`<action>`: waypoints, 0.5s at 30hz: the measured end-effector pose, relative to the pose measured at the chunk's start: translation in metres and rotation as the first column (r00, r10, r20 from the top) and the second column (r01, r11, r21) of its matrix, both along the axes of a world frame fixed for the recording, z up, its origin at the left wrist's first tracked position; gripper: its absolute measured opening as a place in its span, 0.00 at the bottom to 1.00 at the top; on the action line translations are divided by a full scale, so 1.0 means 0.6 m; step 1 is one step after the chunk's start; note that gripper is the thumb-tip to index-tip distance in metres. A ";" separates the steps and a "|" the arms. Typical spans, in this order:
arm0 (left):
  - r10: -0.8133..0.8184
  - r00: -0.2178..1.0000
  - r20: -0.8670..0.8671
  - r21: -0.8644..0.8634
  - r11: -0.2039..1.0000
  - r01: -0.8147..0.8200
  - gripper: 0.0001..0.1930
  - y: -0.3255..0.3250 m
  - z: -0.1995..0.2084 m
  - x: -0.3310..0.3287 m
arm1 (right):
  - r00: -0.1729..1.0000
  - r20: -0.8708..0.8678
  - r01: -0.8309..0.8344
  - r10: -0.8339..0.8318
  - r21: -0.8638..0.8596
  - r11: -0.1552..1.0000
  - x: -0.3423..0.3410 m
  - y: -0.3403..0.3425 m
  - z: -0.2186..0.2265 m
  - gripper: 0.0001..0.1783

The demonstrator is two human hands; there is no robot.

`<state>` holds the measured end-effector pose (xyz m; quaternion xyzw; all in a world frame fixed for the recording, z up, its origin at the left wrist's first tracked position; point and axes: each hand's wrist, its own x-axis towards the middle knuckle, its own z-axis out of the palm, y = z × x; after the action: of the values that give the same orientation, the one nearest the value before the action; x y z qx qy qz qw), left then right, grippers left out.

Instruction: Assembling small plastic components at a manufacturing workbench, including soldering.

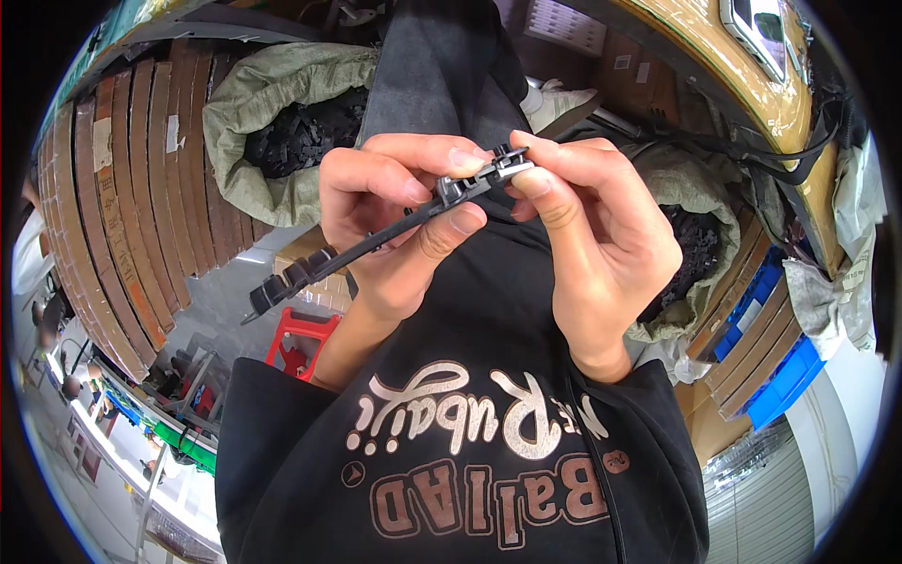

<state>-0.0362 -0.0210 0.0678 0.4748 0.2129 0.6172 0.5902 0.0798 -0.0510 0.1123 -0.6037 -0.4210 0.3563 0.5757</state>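
because the long black part is held in mid-air before the person's dark top by fingertips alone, it could slip and drop if either pinch loosens. the left hand grips it between thumb and fingers near its upper end; the right hand pinches the small end piece at that tip between thumb and forefinger. too much sideways force there might snap a thin plastic edge, and the long overhanging lower end could twist the part. counted: one long part, two hands, two pale sacks of heaped dark pieces, too many to number, one red stool and one phone-like device.
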 end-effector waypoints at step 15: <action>0.030 0.999 -0.028 0.066 0.997 -0.028 0.18 0.000 -0.002 0.004 | 0.997 0.066 -0.040 0.044 -0.057 0.998 0.012 0.003 0.010 0.05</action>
<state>-0.0340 -0.0213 0.0668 0.4996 0.2081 0.6254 0.5622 0.0867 -0.0493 0.1183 -0.6221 -0.4425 0.3597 0.5364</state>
